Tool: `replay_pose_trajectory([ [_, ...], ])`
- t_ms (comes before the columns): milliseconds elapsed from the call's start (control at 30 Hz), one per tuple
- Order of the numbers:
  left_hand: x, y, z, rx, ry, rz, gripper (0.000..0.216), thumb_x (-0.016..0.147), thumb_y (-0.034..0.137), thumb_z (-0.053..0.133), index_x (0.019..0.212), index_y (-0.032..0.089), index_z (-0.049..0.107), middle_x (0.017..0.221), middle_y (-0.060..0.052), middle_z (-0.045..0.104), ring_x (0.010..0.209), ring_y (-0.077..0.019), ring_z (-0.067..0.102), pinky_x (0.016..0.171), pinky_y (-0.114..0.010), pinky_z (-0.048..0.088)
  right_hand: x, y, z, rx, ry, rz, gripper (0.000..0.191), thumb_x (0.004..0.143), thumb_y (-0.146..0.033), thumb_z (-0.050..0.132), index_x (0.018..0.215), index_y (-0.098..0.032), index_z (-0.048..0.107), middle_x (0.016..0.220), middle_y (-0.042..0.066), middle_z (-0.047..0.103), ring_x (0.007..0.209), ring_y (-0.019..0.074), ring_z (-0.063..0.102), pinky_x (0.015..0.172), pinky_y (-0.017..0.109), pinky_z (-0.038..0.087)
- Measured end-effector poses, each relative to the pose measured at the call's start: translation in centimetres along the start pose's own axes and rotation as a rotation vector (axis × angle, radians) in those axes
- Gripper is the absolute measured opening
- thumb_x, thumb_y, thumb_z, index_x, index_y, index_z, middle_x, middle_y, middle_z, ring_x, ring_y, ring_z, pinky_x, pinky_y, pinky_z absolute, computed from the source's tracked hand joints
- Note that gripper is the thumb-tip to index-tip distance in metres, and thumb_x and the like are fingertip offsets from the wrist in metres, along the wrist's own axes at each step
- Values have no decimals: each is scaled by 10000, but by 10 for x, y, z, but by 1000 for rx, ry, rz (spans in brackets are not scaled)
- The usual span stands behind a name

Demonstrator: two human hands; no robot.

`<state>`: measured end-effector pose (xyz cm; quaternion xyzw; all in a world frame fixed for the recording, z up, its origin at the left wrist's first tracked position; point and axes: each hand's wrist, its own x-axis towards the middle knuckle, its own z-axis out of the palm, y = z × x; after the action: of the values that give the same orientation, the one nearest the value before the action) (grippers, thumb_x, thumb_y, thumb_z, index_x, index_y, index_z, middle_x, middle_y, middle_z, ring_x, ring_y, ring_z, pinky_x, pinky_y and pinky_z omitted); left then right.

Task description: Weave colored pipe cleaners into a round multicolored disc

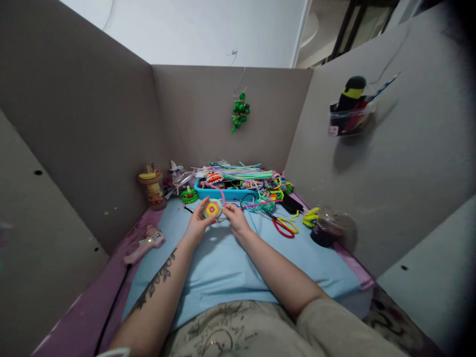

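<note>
A small hexagonal piece [212, 209] with pink, yellow and green rings, seemingly woven from coloured cord, is between the thumb and fingers of my left hand [199, 220]. Its patterned face is turned toward me. At its right edge, my right hand [237, 219] is closed in a pinch on a pink strand [222, 195] that rises from the piece and bends left. The right fingertips are too small to make out exactly. Both hands are raised a little over the light blue cloth [223, 270], in front of the blue tray [230, 194].
Long coloured strands [249, 172] lie across the tray. Red-handled scissors [283, 229] and yellow-handled ones [292, 224] lie right. A pink glue gun [146, 248] with a black cord sits left, near a lidded cup [152, 191]. Grey panels [208, 114] enclose the table.
</note>
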<state>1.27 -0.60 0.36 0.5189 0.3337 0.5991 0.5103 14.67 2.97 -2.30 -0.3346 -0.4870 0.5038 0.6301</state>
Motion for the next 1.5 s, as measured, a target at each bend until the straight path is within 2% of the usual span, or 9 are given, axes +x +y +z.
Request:
replay_pose_trajectory([
  [100, 3, -4, -3, 37, 16, 36, 623, 583, 321, 737, 1163, 203, 545, 1196, -85, 535, 992, -222, 547, 722, -278, 494, -2, -3, 2, 15, -5, 18, 252, 618, -376, 664, 598, -185, 501, 555, -55, 437, 543, 93, 377, 544, 220, 311],
  [233, 6, -9, -7, 82, 0, 19, 519, 539, 317, 763, 1021, 173, 634, 1104, -72, 595, 957, -240, 562, 761, -349, 494, -4, -3, 4, -19, -22, 4, 259, 635, -388, 650, 590, -183, 500, 562, -50, 443, 546, 94, 381, 552, 224, 319],
  [367, 10, -12, -11, 87, 47, 21, 509, 515, 295, 780, 992, 169, 652, 1111, -73, 602, 1014, -250, 545, 842, -372, 460, 0, -7, -3, -105, 13, -39, 234, 651, -384, 636, 751, -186, 561, 705, -14, 537, 638, 121, 464, 620, 243, 375],
  [500, 9, -10, -13, 1, 18, -56, 528, 502, 263, 793, 1002, 169, 651, 1140, -89, 593, 1032, -244, 545, 873, -370, 441, 9, -16, -23, -348, 91, -265, 273, 704, -287, 572, 967, -215, 560, 901, 29, 553, 781, 154, 501, 727, 283, 412],
  [733, 3, -2, -13, -70, -117, -214, 541, 490, 227, 804, 1008, 176, 653, 1087, -87, 622, 923, -217, 595, 830, -350, 465, 15, -22, -42, -702, 5, -491, 343, 736, -152, 462, 1039, -245, 592, 878, 39, 548, 790, 171, 508, 772, 321, 416],
  [867, 3, -1, -14, -75, -137, -229, 541, 493, 220, 803, 1010, 174, 650, 1109, -88, 613, 941, -225, 592, 839, -354, 462, 15, -22, -43, -705, 21, -532, 235, 768, -172, 459, 885, -230, 655, 831, 45, 573, 834, 183, 523, 774, 322, 415],
  [1100, 8, -8, -16, -1, -80, -130, 643, 451, 202, 815, 1063, 160, 622, 1134, -100, 597, 1007, -250, 562, 842, -355, 463, 14, -32, -47, -630, 154, -501, 243, 756, -205, 495, 891, -257, 690, 918, 53, 548, 876, 184, 517, 819, 341, 410],
  [1300, 14, -18, -20, 136, 18, -35, 600, 462, 250, 805, 1031, 159, 639, 1154, -101, 584, 1019, -255, 555, 847, -362, 463, 5, -40, -37, -526, 98, -463, 173, 757, -267, 540, 835, -250, 693, 830, 46, 595, 806, 181, 542, 729, 324, 433],
  [1500, 14, -15, -20, 221, -25, -13, 575, 486, 250, 792, 1032, 151, 639, 1141, -109, 597, 1034, -260, 550, 904, -387, 424, 2, -38, -27, -316, 61, -325, 148, 714, -319, 596, 783, -224, 687, 780, 36, 617, 718, 169, 562, 660, 306, 456],
])
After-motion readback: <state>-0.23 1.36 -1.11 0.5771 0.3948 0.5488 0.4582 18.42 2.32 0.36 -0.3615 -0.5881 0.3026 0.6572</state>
